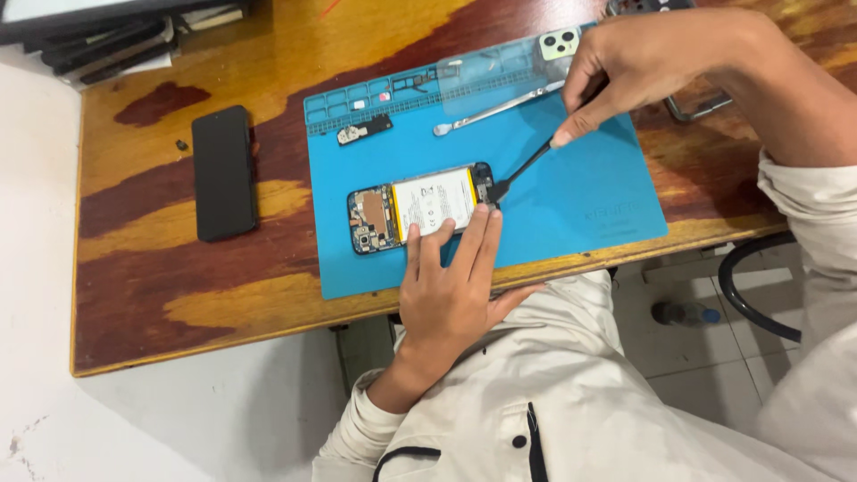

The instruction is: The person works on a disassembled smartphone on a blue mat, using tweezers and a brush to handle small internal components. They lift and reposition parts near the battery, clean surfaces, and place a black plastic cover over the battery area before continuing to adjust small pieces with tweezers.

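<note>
On the blue mat (571, 205), which I take as my landmark, I see the opened phone (420, 207) lying flat near its front-left part, battery face up. Left of the mat, on the bare wooden counter (161, 286), lies a black phone panel (223, 172) with a small dark screw (181, 145) just beyond it. Along the mat's far edge sit a small black part (363, 130), metal tweezers (495, 110) and a pale camera cover (560, 43). Nothing blocks the phone. My left hand (451, 286) presses its fingers on the phone's near edge, holding nothing. My right hand (643, 62), over the mat's far-right part, pinches a black brush tool (522, 170) whose tip touches the phone's right end.
</note>
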Tool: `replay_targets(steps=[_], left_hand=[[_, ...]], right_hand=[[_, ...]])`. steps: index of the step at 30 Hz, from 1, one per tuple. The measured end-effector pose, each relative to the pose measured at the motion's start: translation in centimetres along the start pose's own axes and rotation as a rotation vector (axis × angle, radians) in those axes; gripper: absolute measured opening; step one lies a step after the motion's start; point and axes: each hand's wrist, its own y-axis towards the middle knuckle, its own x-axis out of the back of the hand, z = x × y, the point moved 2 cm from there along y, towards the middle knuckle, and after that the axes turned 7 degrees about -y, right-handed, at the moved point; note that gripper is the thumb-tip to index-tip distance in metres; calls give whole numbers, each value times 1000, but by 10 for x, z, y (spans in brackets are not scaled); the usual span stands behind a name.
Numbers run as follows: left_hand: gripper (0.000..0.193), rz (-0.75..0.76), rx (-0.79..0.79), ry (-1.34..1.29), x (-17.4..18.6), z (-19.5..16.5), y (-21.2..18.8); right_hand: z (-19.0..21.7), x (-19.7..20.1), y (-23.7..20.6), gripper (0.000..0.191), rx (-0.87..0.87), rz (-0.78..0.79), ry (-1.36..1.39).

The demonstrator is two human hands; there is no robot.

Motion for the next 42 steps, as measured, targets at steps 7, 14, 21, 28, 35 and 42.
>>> replay_targets(steps=[7,14,21,28,35,42], left_hand=[[81,10,1,-6,3,0,1],[80,-25,-1,-14,5,-1,4],[78,-34,3,-41,3,0,4],[78,-33,-4,-38,5,0,3],[80,21,-4,-58,10,4,3],[81,-2,-8,-72,10,4,4]], right_hand=[[-2,-4,2,45,-52,98,-46],[-6,-4,5,43,59,-22,35],[-1,-1,3,40,33,-43,-20],[-9,-4,8,44,-84,-166,-83],[-9,-9,12,41,-7,-79,-230],[29,-17,16,45,75,-84,-183]])
